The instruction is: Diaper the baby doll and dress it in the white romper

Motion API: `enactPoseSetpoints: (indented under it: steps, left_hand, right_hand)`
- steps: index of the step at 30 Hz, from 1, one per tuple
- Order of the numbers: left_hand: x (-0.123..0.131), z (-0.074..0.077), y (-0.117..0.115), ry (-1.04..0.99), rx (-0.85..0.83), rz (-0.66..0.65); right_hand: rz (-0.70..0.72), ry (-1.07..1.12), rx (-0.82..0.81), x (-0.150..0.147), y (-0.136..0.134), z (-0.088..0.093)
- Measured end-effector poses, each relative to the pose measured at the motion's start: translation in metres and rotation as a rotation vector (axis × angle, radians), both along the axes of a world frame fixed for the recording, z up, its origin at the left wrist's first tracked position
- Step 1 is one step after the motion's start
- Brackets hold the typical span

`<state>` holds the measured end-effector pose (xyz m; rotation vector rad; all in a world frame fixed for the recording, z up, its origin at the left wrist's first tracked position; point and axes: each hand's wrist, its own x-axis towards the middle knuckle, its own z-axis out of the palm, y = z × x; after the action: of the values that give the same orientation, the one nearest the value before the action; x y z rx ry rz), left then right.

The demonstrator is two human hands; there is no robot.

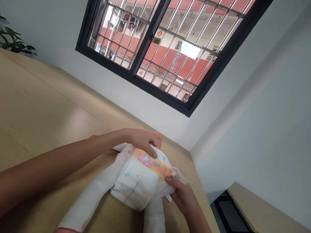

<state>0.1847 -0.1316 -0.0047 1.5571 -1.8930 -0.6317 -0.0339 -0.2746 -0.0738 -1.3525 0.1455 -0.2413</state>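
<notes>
A white doll figure [88, 200] lies on the wooden table [27, 116], its two cloth legs pointing toward me. Around its middle sits a white diaper [136, 183] with an orange printed band along the top edge. My left hand [143, 141] is curled over the far side of the diaper, thumb pressing on the band. My right hand [181, 192] pinches the diaper's near right corner tab between its fingers. The doll's upper body is hidden behind the diaper and my hands.
The table runs back to a white wall with a black-framed barred window [164, 44]. A green plant [10, 41] stands at the far left. To the right, past the table's edge, is a gap and a second wooden surface [270, 220].
</notes>
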Motion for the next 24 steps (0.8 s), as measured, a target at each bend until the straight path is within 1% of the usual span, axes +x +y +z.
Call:
enactPoseSetpoints:
  steps: [2,4,6,8,11,14,16,18,20,22,24]
  left_hand:
    - [-0.003,0.003,0.003,0.024,0.101,-0.031]
    - [-0.006,0.006,0.006,0.044,0.15,-0.051]
    - [-0.008,0.008,0.008,0.041,0.144,-0.046]
    - [-0.008,0.01,0.009,0.024,0.118,-0.04]
    - [-0.004,0.008,0.008,-0.011,0.092,-0.048]
    - [0.005,0.001,0.003,-0.049,0.091,0.011]
    - [0.011,-0.007,-0.001,-0.098,0.052,0.043]
    - [0.016,-0.014,-0.006,-0.154,0.009,0.03]
    - [0.019,-0.021,-0.01,-0.174,0.016,0.012]
    - [0.021,-0.025,-0.012,-0.161,0.047,0.011]
    - [0.021,-0.028,-0.014,-0.163,0.051,0.001]
  right_hand:
    - [-0.01,0.023,0.066,-0.001,-0.002,-0.002]
    - [-0.009,0.031,0.109,-0.002,-0.003,-0.004]
    - [-0.02,0.033,0.102,-0.004,-0.003,-0.005]
    - [-0.062,0.04,0.08,-0.005,-0.004,-0.005]
    - [-0.079,0.031,0.035,-0.006,-0.008,-0.005]
    - [-0.025,0.021,0.0,-0.005,-0.015,-0.008]
    - [-0.002,0.029,-0.015,-0.004,-0.021,-0.011]
    - [0.032,0.042,-0.036,-0.004,-0.026,-0.015]
    - [0.052,0.047,-0.04,-0.003,-0.028,-0.017]
    - [0.033,0.033,-0.013,-0.002,-0.027,-0.017]
    - [-0.015,0.017,0.035,0.0,-0.023,-0.016]
